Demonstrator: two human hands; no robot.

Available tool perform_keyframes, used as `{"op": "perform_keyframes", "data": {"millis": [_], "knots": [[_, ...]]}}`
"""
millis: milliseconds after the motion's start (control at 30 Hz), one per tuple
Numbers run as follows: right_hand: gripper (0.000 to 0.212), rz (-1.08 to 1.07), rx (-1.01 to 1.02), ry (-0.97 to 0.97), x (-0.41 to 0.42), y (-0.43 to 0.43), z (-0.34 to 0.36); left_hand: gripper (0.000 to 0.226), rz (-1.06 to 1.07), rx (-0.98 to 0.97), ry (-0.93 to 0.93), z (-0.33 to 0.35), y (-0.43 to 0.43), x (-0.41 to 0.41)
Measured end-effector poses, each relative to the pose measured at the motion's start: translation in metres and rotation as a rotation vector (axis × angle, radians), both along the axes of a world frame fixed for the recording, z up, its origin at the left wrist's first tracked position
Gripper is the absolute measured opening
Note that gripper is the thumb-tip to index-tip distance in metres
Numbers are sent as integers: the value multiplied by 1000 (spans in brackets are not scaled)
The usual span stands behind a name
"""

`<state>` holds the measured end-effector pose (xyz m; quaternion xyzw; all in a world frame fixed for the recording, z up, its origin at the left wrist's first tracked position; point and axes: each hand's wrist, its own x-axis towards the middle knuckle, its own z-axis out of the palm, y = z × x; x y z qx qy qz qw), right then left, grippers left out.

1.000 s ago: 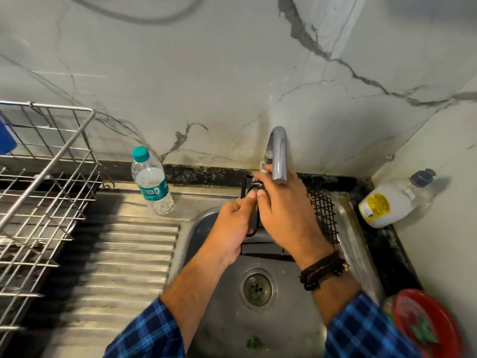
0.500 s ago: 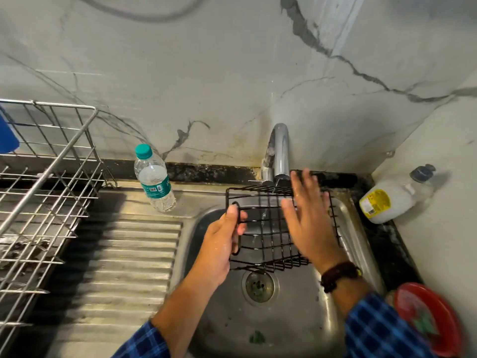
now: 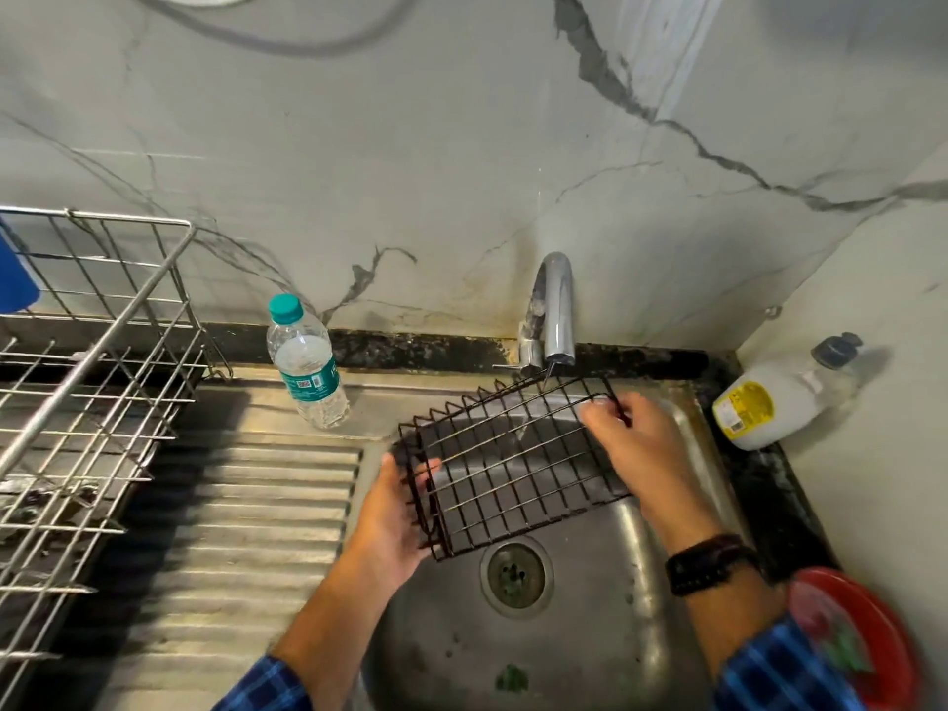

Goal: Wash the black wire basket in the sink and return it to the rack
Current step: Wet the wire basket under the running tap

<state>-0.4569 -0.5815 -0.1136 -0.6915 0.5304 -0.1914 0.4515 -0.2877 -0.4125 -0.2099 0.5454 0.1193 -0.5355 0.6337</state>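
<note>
The black wire basket (image 3: 513, 464) is held tilted over the steel sink (image 3: 590, 633), its far corner right under the tap (image 3: 556, 310). My left hand (image 3: 397, 515) grips its lower left end, with the thumb over the wires. My right hand (image 3: 636, 443) pinches the rim at its upper right corner. A thin run of water falls from the spout onto the basket. The metal dish rack (image 3: 87, 402) stands at the left on the counter.
A plastic water bottle (image 3: 308, 366) stands on the ribbed drainboard (image 3: 246, 531) left of the sink. A white soap bottle (image 3: 774, 402) lies at the right by the wall. A red plate (image 3: 862, 644) sits at the lower right. The drain (image 3: 515, 574) lies below the basket.
Both hands left the tap area. The basket came up out of the sink and turned from upright to a tilted, flatter pose, and my right hand shifted from its far side to its upper right corner.
</note>
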Motion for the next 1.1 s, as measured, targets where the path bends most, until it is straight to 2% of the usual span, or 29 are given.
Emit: {"op": "perform_keyframes", "data": {"millis": [33,133,200,267,333,433,533,600,667,833,1100], "knots": [[31,50,-95,64,3,8,4,75,8,-21,35,-4,2,-4],[65,251,-354,228,15,27,8,99,94,25,29,-16,5,-19],[65,344,-546,353,25,34,13,104,145,26,-11,-27,5,-31],[62,316,-670,450,34,38,18,95,189,-2,-43,-24,5,-38],[60,204,-656,440,41,37,18,85,187,-51,-105,-23,3,-38],[73,46,-433,326,51,24,6,70,183,-43,-299,-24,5,-34],[64,123,-540,442,60,20,1,58,203,-51,-375,-26,4,-35],[54,197,-675,570,67,28,6,55,265,-107,-288,-23,2,-36],[54,264,-803,640,72,38,13,64,316,-143,-169,-20,-1,-36],[59,401,-864,715,67,43,11,82,460,-220,-7,-21,-4,-34],[63,726,-907,666,82,77,-29,63,370,-229,-79,-21,-27,-24]]}}
